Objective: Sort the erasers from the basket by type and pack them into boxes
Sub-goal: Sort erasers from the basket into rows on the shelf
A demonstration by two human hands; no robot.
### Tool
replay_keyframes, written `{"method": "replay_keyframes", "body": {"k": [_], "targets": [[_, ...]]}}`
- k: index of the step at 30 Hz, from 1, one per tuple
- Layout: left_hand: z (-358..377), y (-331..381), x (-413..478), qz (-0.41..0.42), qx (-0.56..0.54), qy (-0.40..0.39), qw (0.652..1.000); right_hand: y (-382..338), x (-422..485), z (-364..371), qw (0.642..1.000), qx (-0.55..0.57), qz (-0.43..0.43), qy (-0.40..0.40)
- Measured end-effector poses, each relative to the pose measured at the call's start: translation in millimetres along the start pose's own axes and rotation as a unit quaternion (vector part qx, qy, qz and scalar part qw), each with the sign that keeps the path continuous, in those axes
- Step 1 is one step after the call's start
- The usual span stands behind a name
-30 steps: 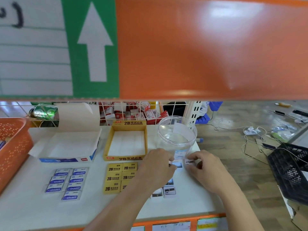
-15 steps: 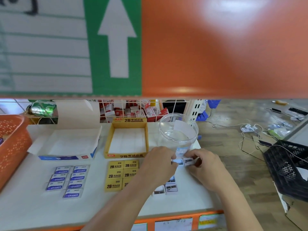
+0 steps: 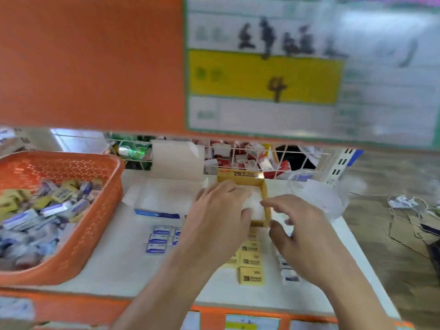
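Note:
An orange basket (image 3: pixel 104 210) at the left holds several mixed erasers (image 3: pixel 47 206). On the white table lie rows of blue-labelled erasers (image 3: pixel 159 239), yellow 2B erasers (image 3: pixel 251 260) and small dark-labelled erasers (image 3: pixel 289 276). Behind them stand an open white-and-blue box (image 3: pixel 162 198), a yellow 2B box (image 3: pixel 240 175) and a clear round tub (image 3: pixel 319 194). My left hand (image 3: pixel 221 215) hovers over the yellow box with loosely curled fingers and nothing visible in it. My right hand (image 3: pixel 302 232) is beside it, fingers spread and empty. The frame is motion-blurred.
An orange shelf panel with a yellow-and-white sign (image 3: pixel 262 77) hangs low overhead. A wire rack (image 3: pixel 238 158) of red-and-white packs stands behind the table. Cables (image 3: pixel 402 203) lie on the wooden floor at the right.
The view has swung left, bringing the basket into sight. Both hands have let go of the small erasers they pinched near the tub and shifted left over the yellow box.

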State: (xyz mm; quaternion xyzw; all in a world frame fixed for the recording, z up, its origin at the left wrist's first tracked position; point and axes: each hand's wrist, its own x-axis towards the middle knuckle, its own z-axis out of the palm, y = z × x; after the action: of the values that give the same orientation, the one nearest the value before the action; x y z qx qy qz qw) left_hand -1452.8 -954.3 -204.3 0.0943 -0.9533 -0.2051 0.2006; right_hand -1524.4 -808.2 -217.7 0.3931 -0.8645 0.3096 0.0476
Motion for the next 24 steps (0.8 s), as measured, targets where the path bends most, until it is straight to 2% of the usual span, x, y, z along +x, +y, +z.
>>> {"method": "replay_keyframes", "body": {"k": [4,9,13,15,18,21,24], "targets": [[-58.0,-58.0,-26.8,-0.072,0.054,0.058,0.994,-62.6,28.4,33.5,0.997,0.006,-0.049,-0.063],[-122.4,-136.1,-69.6,-0.165,0.1,0.055,0.98,-148.7,62.9,72.6,0.986,0.015,-0.116,-0.123],[-158.6,-193.1,-91.9,-0.274,0.12,-0.001,0.954,-204.8,84.9,106.8,0.974,0.015,-0.165,-0.152],[-167.0,-218.1,-97.4,-0.301,0.131,-0.042,0.944,-224.6,92.1,127.4,0.97,0.001,-0.169,-0.175],[-168.7,-243.7,-96.3,-0.3,0.135,-0.134,0.935,-247.0,99.4,155.2,0.961,-0.038,-0.162,-0.221],[-160.4,-252.1,-86.1,-0.263,0.155,-0.228,0.925,-260.1,105.9,180.9,0.944,-0.143,-0.126,-0.268],[-147.2,-257.2,-76.8,-0.222,0.171,-0.247,0.927,-263.3,107.4,198.8,0.923,-0.224,-0.116,-0.292]]}}
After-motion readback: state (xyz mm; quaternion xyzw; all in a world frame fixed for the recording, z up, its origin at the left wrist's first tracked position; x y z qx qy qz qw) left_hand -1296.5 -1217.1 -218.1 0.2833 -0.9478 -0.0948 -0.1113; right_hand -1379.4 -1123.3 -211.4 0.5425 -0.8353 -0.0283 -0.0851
